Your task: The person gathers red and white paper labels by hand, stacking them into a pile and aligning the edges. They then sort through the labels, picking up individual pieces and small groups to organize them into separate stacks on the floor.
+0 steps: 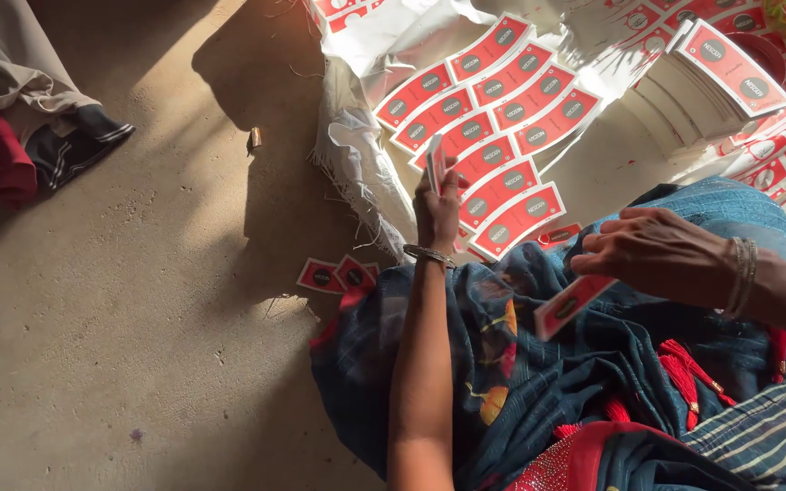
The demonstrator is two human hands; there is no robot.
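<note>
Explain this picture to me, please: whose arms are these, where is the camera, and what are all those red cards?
There is no machine here. A person sitting on the floor wears a camera on the head, so you look down at that person's own arms. The left hand reaches forward, gripping a thin bunch of cards upright. The right hand holds one red card over the lap. Ahead, overlapping rows of curved red-and-white cards lie on a white cloth. A taller stack of cards sits at the upper right. A few loose cards lie on the concrete floor, and bundled clothes sit at the left.

Concrete floor: white sack, clothes.
</note>
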